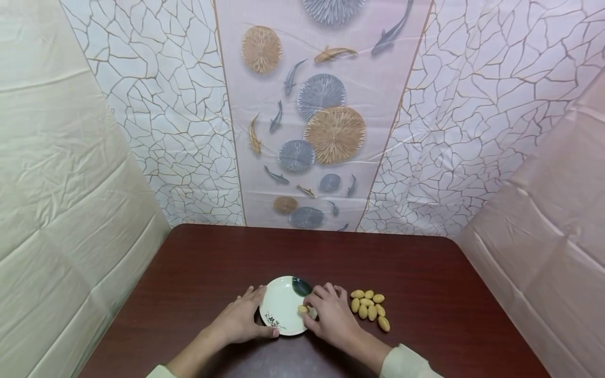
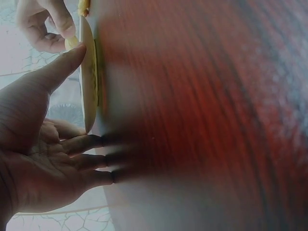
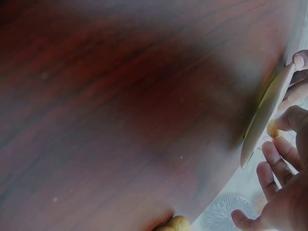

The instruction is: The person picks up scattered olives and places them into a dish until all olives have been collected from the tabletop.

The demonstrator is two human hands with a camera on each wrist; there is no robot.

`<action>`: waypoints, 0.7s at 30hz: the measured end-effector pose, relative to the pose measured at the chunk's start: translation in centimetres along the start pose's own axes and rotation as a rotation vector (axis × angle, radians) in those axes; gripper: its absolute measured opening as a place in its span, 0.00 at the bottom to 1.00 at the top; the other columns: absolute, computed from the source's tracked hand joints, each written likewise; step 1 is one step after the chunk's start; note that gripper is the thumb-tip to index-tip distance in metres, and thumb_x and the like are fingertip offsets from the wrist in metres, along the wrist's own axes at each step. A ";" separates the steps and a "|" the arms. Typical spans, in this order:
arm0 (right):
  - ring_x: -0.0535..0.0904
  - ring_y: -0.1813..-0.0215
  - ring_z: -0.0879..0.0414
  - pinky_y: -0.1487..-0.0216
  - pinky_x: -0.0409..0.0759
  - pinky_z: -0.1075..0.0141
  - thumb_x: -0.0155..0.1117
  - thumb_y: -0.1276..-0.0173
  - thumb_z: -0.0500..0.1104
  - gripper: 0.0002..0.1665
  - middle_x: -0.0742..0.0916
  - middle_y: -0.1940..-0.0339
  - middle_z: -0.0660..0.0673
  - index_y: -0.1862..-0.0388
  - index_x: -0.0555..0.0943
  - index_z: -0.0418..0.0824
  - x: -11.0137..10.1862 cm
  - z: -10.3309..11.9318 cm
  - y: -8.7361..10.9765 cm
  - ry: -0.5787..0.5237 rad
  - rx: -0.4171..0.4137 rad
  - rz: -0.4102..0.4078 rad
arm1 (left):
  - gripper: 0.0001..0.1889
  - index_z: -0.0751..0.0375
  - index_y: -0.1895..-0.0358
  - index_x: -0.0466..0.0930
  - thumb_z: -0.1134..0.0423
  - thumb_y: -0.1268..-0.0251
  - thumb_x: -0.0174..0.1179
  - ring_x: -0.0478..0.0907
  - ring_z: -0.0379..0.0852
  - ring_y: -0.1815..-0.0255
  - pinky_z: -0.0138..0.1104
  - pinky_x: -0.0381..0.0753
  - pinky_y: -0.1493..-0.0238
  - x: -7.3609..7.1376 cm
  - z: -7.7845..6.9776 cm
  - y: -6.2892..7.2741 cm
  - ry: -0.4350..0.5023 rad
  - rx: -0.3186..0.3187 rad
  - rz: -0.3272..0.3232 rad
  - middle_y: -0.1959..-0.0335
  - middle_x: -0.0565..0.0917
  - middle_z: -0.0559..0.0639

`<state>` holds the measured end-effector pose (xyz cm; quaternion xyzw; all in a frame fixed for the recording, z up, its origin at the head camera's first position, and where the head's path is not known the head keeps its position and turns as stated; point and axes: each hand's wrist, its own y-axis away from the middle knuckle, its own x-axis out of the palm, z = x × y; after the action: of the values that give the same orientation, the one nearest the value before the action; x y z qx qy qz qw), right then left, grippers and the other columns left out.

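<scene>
A white round plate [image 1: 282, 307] with a dark green patch and a small dark print lies on the table. My left hand [image 1: 240, 320] rests at its left side, thumb touching the near rim and fingers spread along the left rim. In the left wrist view, the fingers of the left hand [image 2: 53, 144] reach down to the tabletop. Over the plate's right part, my right hand [image 1: 333, 317] pinches a yellow oval nut-like piece [image 1: 303, 309] between thumb and fingertips. That yellow piece [image 3: 274, 129] shows a rough skin in the right wrist view, close to the plate [image 3: 269, 113].
Several similar yellow oval pieces [image 1: 363, 311] lie grouped on the dark red-brown table [image 1: 425, 294], right of my right hand. A patterned cloth [image 1: 321, 226] hangs behind the table's far edge, and pale cloth walls [image 1: 108, 252] stand on both sides.
</scene>
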<state>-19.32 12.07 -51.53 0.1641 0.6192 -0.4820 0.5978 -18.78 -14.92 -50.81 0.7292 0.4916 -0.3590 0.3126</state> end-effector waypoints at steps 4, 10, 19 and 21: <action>0.74 0.54 0.57 0.39 0.79 0.34 0.79 0.33 0.46 0.07 0.84 0.62 0.55 0.61 0.88 0.50 0.3 -0.1 -0.3 -0.018 0.016 0.013 | 0.66 0.69 0.14 0.62 0.33 0.48 0.83 0.61 0.76 0.12 0.72 0.64 0.18 0.0 0.0 -0.1 0.000 0.002 -0.002 0.14 0.67 0.69; 0.75 0.53 0.56 0.39 0.79 0.32 0.79 0.32 0.45 0.06 0.85 0.61 0.54 0.60 0.88 0.49 0.6 -0.2 -0.6 -0.053 0.046 0.034 | 0.65 0.70 0.14 0.63 0.33 0.48 0.83 0.61 0.76 0.13 0.72 0.65 0.18 0.0 -0.1 0.0 0.006 0.015 -0.009 0.14 0.68 0.69; 0.75 0.52 0.55 0.38 0.79 0.32 0.78 0.32 0.44 0.05 0.85 0.59 0.54 0.59 0.88 0.50 1.3 0.1 -1.1 -0.057 0.033 0.030 | 0.66 0.70 0.14 0.62 0.33 0.48 0.83 0.61 0.76 0.12 0.72 0.64 0.18 0.0 0.0 0.0 0.008 0.009 -0.008 0.14 0.68 0.69; 0.75 0.53 0.56 0.39 0.79 0.33 0.78 0.33 0.45 0.06 0.85 0.59 0.54 0.60 0.88 0.50 1.4 0.2 -1.3 -0.045 0.023 0.021 | 0.66 0.70 0.14 0.62 0.33 0.48 0.83 0.61 0.76 0.13 0.72 0.65 0.18 0.0 0.1 0.0 0.005 0.005 -0.007 0.14 0.67 0.69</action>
<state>-20.51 10.74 -52.28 0.1664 0.5982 -0.4865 0.6146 -18.77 -15.02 -50.82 0.7291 0.4939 -0.3596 0.3084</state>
